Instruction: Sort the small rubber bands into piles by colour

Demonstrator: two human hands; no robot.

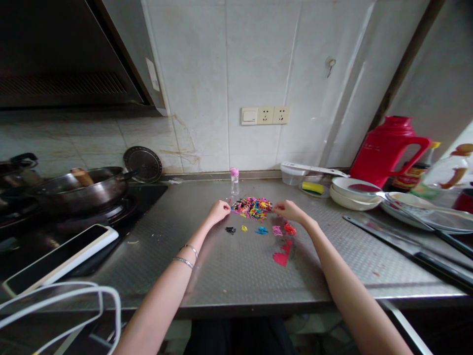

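The mixed pile (253,209) lies on the counter (236,276) between the left hand (219,211) and right hand (290,210). Picking through it seems the step in hand; the next move calls for a fine pinch. Whether either hand's fingers grip anything, one cannot tell.

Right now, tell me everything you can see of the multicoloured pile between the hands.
The pile is a low, loose heap of small, thin pieces, perhaps rubber bands, in pink, yellow, black, blue and red. It lies on the metal counter, left hand at one edge, right hand at the other; whether they touch it is unclear.
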